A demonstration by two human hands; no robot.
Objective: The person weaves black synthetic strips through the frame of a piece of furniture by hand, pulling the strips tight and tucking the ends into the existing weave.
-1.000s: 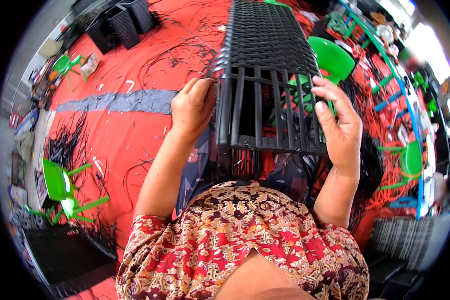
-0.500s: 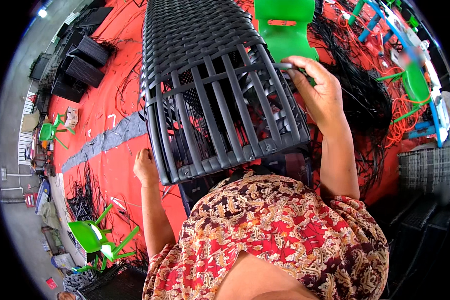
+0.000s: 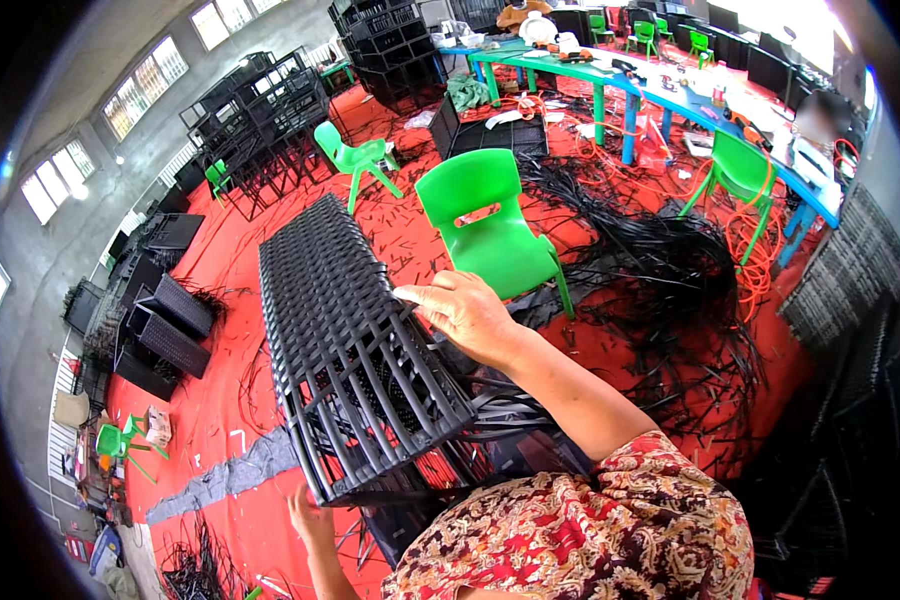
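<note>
A black box-shaped furniture frame (image 3: 330, 300) stands tilted in front of me. Its far part is closely woven with flat black strips; nearer me, bare lengthwise strips (image 3: 375, 395) run to the near edge with gaps between them. My right hand (image 3: 465, 315) is at the right border of the weave, thumb and fingers closed on a black strip, mostly hidden by the fingertips. Low on the left, my left hand (image 3: 312, 517) is beside the frame's near corner, fingers slightly apart and nothing visible in them. Loose strips (image 3: 510, 408) hang under my right forearm.
A green chair (image 3: 485, 220) stands just beyond my right hand. Black strips (image 3: 660, 250) lie heaped on the red floor covering (image 3: 225, 400). Farther off are a curved blue-legged table (image 3: 660, 95), orange cords, stacked black frames (image 3: 260, 120) and a blurred person at right.
My view has tipped up toward the room. My right hand has moved from the strip's free end out at the right to the weave's border. My left hand's fingers have loosened.
</note>
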